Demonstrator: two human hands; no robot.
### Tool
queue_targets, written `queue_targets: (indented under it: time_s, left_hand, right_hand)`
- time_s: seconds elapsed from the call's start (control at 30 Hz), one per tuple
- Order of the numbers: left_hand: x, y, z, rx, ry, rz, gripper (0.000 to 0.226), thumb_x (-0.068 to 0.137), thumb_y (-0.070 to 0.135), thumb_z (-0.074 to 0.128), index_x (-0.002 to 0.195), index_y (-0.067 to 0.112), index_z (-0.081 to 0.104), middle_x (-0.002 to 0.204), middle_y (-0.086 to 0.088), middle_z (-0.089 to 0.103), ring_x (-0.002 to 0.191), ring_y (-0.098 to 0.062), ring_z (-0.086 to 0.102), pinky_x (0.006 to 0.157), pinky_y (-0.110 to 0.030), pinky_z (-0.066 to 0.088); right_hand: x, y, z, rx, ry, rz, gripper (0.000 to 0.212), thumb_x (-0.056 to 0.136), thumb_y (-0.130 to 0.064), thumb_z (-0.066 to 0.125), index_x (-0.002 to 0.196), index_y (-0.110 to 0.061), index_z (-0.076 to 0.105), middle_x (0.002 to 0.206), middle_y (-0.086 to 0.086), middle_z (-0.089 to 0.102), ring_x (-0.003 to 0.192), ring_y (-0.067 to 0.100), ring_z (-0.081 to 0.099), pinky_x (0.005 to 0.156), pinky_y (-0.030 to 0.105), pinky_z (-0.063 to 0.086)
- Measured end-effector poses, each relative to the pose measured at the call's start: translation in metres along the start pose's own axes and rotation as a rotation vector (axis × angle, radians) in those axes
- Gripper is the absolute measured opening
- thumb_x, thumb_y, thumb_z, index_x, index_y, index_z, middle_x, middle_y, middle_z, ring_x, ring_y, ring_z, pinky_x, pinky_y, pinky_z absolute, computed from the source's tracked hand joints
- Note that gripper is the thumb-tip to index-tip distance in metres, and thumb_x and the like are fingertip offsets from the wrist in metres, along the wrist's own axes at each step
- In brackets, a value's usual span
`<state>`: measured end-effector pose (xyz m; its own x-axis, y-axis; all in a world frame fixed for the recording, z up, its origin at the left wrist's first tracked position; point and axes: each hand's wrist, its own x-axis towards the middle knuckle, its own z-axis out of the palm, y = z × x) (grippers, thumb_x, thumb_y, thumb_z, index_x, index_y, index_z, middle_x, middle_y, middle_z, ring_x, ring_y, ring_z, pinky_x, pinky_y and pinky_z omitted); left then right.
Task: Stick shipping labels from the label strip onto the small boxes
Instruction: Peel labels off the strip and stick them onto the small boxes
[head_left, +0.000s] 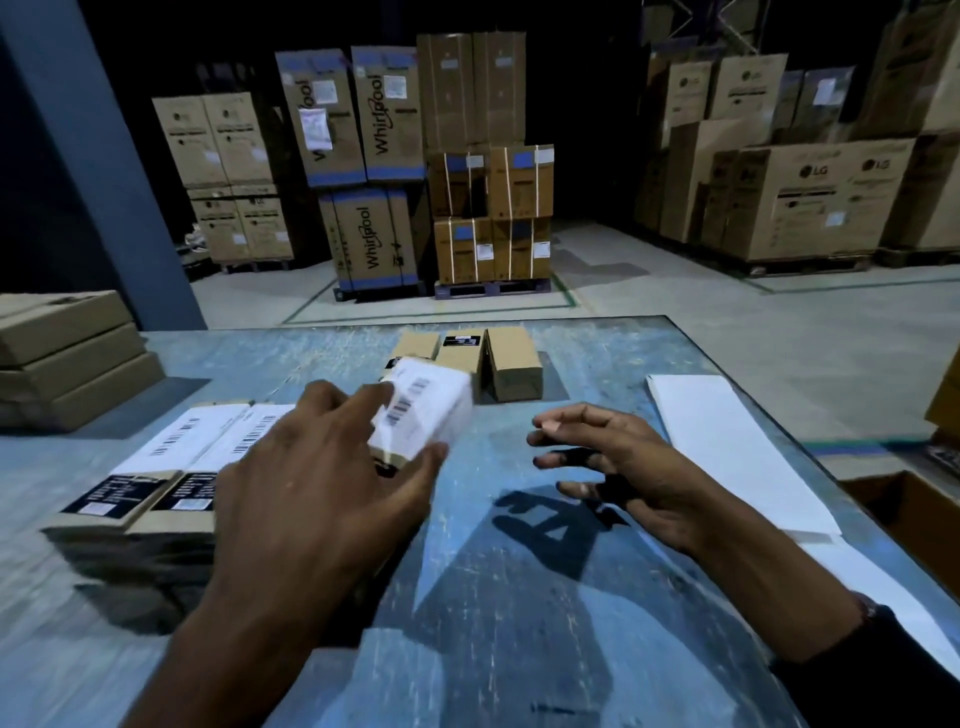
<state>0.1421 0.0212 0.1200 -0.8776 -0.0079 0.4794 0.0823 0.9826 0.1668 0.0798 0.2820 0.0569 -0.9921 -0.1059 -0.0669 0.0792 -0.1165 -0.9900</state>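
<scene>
The left hand (311, 467) grips a small labelled box (423, 410), blurred, just above the blue bench (519, 597). The right hand (613, 467) hovers beside it, fingers loosely spread and holding nothing. Two labelled boxes (171, 467) lie at left, three unlabelled boxes (493, 358) stand behind, and the white label strip (727, 441) lies at right.

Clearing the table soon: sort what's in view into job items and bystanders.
Job:
small labelled cardboard box in left hand
two labelled boxes
plain brown boxes
white label strip

Bystanders:
flat stacked cartons
large appliance cartons
</scene>
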Motion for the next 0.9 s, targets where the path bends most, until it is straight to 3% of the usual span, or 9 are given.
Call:
queue_targets:
  time_s: [0.2,0.37,0.47,0.6,0.8,0.9]
  left_hand:
    - [0.003,-0.016,0.006,0.262,-0.061,-0.131,0.059,0.092,0.075,0.044,0.129,0.034,0.065,0.131,0.004,0.058,0.124,-0.023,0.054,0.081,-0.040,0.049]
    - [0.010,-0.023,0.013,0.368,-0.095,-0.134,0.064,0.089,0.080,0.044,0.130,0.036,0.065,0.132,0.004,0.063,0.124,-0.024,0.057,0.098,-0.043,0.045]
    - [0.015,-0.027,0.016,0.358,-0.104,-0.168,0.059,0.090,0.075,0.045,0.123,0.031,0.066,0.128,0.002,0.063,0.122,-0.025,0.056,0.095,-0.042,0.045]
    - [0.015,-0.027,0.017,0.396,-0.124,-0.175,0.054,0.092,0.072,0.044,0.118,0.029,0.065,0.127,0.002,0.063,0.121,-0.025,0.056,0.092,-0.041,0.045]
    - [0.011,0.010,0.008,0.249,-0.103,-0.020,0.068,0.095,0.079,0.037,0.143,0.034,0.050,0.146,0.001,0.055,0.135,-0.024,0.049,0.110,-0.045,0.040]
    - [0.017,0.057,0.026,0.156,-0.088,0.146,0.052,0.102,0.064,0.041,0.139,0.029,0.052,0.142,-0.002,0.056,0.132,-0.026,0.049,0.111,-0.046,0.037]
  right_hand:
    - [0.002,0.002,0.000,-0.037,0.062,0.058,0.017,0.099,-0.023,0.075,0.112,-0.013,0.078,0.112,0.007,0.082,0.098,0.021,0.078,0.063,0.023,0.056]
    - [0.003,0.005,0.000,-0.046,0.029,0.092,0.022,0.095,-0.022,0.080,0.112,-0.009,0.079,0.110,0.012,0.081,0.089,0.021,0.074,0.061,0.028,0.052]
    - [0.007,0.010,-0.002,-0.059,0.016,0.111,0.026,0.092,-0.023,0.082,0.113,-0.006,0.079,0.110,0.015,0.081,0.086,0.022,0.073,0.069,0.034,0.051]
    - [0.010,0.013,-0.001,-0.057,0.000,0.126,0.025,0.093,-0.020,0.082,0.113,-0.004,0.078,0.110,0.018,0.080,0.081,0.022,0.072,0.068,0.033,0.052]
    - [0.013,0.015,-0.004,-0.058,0.015,0.119,0.020,0.095,-0.016,0.080,0.111,-0.003,0.078,0.107,0.018,0.081,0.078,0.022,0.072,0.068,0.033,0.053]
    - [0.014,0.015,-0.006,-0.057,0.054,0.114,0.015,0.097,-0.013,0.078,0.108,-0.004,0.079,0.105,0.016,0.082,0.078,0.022,0.073,0.064,0.029,0.051]
